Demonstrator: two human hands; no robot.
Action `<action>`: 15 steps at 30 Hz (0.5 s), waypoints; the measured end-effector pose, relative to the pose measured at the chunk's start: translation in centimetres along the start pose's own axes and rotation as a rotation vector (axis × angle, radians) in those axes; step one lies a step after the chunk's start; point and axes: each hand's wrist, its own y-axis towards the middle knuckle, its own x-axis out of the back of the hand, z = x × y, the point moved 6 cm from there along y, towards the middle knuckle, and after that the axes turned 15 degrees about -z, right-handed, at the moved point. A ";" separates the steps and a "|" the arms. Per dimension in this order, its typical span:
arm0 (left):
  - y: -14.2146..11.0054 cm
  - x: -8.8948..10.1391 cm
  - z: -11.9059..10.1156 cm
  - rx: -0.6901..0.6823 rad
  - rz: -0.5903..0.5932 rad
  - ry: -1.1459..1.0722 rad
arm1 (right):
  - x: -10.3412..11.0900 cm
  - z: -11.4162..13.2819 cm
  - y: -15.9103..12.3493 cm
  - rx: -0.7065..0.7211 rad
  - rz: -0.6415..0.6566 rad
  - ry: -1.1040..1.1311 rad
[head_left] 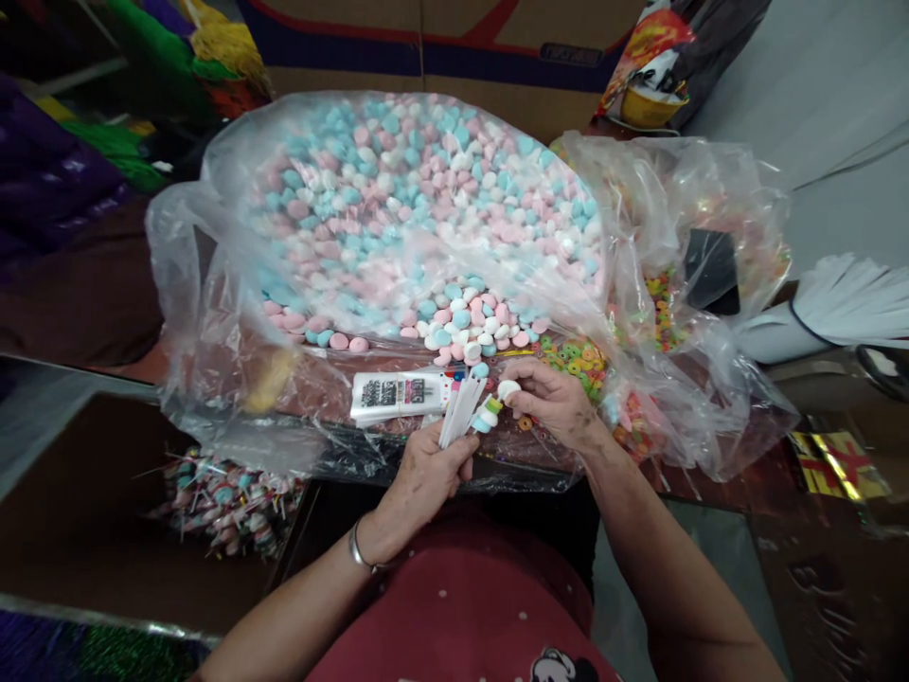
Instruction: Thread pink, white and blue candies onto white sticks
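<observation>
My left hand (432, 471) is closed around a bundle of thin white sticks (461, 409). A short stack of blue, white and yellow-green candies (487, 415) sits by the bundle's right side, seemingly on one stick. Between the thumb and fingers of my right hand (560, 403) is a white round candy (507, 389), held just right of that stack. Beyond my hands lies a loose pile of pink, blue and white candies (461, 317) at the mouth of a large clear bag (412, 199). Small ring-shaped candies (572, 365) lie past my right hand.
Flat printed plastic sleeves (394, 394) lie left of the sticks. A cardboard box (78, 493) at lower left contains many candy sticks. Clear bags (710, 189) with ring candies stand at right, near a bundle of white strips (852, 298). A large carton (440, 57) stands behind.
</observation>
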 end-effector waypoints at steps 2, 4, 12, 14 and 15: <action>-0.1 0.1 -0.1 -0.009 0.000 -0.005 | 0.2 0.9 -0.3 0.099 -0.009 -0.090; -0.1 0.2 -0.1 -0.013 0.003 -0.004 | 0.4 1.5 -0.6 0.175 -0.008 -0.165; -0.2 0.3 0.3 -0.023 0.012 0.002 | 1.4 -0.1 -0.5 0.127 -0.129 -0.203; -0.2 0.2 0.2 -0.017 0.012 -0.003 | 1.3 -0.2 -0.4 0.132 -0.122 -0.200; -0.2 0.2 0.1 -0.012 0.012 -0.007 | 1.2 -0.1 -0.4 0.147 -0.112 -0.200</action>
